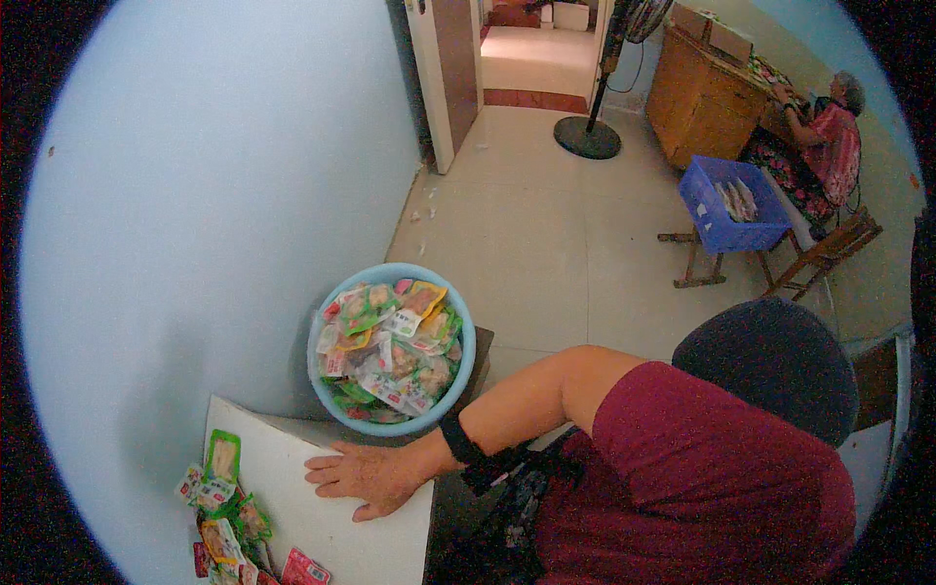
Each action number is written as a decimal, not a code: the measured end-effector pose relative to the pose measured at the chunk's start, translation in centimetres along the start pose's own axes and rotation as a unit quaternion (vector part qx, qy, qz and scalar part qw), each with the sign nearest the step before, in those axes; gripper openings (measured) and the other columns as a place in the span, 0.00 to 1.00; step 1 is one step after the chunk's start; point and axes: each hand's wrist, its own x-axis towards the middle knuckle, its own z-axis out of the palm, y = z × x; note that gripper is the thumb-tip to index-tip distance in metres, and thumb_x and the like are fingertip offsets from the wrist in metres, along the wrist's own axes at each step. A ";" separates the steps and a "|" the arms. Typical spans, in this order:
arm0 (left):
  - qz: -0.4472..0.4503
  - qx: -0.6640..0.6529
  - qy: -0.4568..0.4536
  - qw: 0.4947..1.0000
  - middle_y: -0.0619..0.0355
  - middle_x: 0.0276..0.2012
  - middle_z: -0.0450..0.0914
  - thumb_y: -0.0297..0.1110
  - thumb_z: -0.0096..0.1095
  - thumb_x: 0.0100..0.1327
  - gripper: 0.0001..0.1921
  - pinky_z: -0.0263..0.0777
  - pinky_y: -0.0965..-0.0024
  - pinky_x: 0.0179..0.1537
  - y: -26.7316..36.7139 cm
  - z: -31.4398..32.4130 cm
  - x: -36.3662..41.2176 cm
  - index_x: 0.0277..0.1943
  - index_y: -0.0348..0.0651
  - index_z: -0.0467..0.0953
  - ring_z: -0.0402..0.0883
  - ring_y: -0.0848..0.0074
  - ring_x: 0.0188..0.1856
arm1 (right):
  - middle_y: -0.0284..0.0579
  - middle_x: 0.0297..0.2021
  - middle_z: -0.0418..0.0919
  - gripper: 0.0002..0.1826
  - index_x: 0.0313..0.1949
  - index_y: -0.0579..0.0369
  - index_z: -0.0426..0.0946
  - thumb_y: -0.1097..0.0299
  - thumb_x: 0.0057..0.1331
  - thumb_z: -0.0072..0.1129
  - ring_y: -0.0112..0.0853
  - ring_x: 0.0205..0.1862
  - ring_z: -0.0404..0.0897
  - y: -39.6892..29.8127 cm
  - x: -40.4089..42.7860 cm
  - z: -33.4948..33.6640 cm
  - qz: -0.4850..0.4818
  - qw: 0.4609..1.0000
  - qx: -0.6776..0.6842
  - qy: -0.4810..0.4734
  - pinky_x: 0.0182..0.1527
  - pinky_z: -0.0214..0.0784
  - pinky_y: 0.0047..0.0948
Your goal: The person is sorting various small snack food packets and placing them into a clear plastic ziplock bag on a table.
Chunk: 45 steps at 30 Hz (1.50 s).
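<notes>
My right hand (373,472) rests palm down on a white tabletop (344,537), with its fingers apart and nothing in them. A black band (459,440) circles its wrist. Close beyond the hand stands a light-blue plastic basin (470,351), heaped with small sealed packets of food (398,344) that have green, yellow and clear wrappers. More packets (223,504) lie in a loose pile along the wall side of the tabletop. One red packet (303,567) lies apart from them near the picture's bottom. My left hand is out of view.
A pale wall (183,219) borders the tabletop. Farther off are an open door (450,80), a pedestal fan (589,137), a wooden cabinet (702,99) and a blue crate (760,232) holding packets. Another person (833,146) sits at the cabinet near a wooden chair (833,248).
</notes>
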 end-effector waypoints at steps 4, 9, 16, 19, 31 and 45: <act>0.032 -0.007 0.017 0.999 0.53 0.18 0.76 0.33 0.60 0.61 0.13 0.69 0.63 0.26 -0.7 0.1 0.0 0.22 0.36 0.80 0.67 0.68 0.18 | 0.56 0.66 0.56 0.38 0.59 0.61 0.65 0.51 0.53 0.62 0.49 0.71 0.48 0.1 0.0 0.0 -0.004 1.000 -0.002 -0.002 0.64 0.46 0.61; -0.003 0.014 -0.042 0.999 0.51 0.20 0.78 0.33 0.59 0.61 0.12 0.70 0.63 0.27 -0.3 -0.5 0.5 0.25 0.36 0.81 0.71 0.68 0.21 | 0.56 0.64 0.57 0.32 0.56 0.62 0.66 0.56 0.57 0.60 0.47 0.71 0.48 -0.8 -0.3 -1.1 0.003 1.000 0.000 -0.015 0.65 0.46 0.52; -0.053 -0.003 -0.033 0.998 0.49 0.24 0.79 0.32 0.59 0.60 0.11 0.71 0.61 0.31 2.0 -1.2 0.2 0.28 0.35 0.82 0.74 0.66 0.25 | 0.56 0.64 0.56 0.32 0.56 0.63 0.66 0.56 0.57 0.60 0.46 0.71 0.46 -1.0 -0.3 -1.3 0.003 1.000 -0.005 -0.014 0.66 0.45 0.53; -0.089 -0.011 -0.043 0.995 0.49 0.24 0.79 0.32 0.59 0.59 0.11 0.72 0.61 0.32 2.9 -1.5 0.2 0.29 0.34 0.83 0.74 0.65 0.26 | 0.56 0.64 0.57 0.32 0.56 0.63 0.66 0.56 0.57 0.60 0.46 0.71 0.46 -1.1 -0.2 -1.3 0.006 1.000 -0.004 -0.020 0.66 0.45 0.53; 0.005 0.004 -0.006 1.000 0.48 0.29 0.80 0.34 0.56 0.63 0.11 0.72 0.60 0.35 -0.2 -0.7 -0.4 0.33 0.36 0.81 0.75 0.64 0.29 | 0.54 0.66 0.55 0.34 0.59 0.61 0.65 0.55 0.58 0.59 0.44 0.72 0.45 -1.4 -0.3 -1.7 0.026 0.999 -0.008 -0.034 0.67 0.43 0.55; -0.085 -0.019 -0.086 0.992 0.47 0.41 0.81 0.35 0.49 0.68 0.14 0.73 0.60 0.42 1.2 -1.6 -0.6 0.44 0.37 0.81 0.77 0.61 0.36 | 0.56 0.66 0.56 0.36 0.60 0.61 0.65 0.52 0.56 0.60 0.47 0.71 0.48 -1.0 -0.4 -1.5 0.010 1.000 -0.012 -0.025 0.66 0.43 0.57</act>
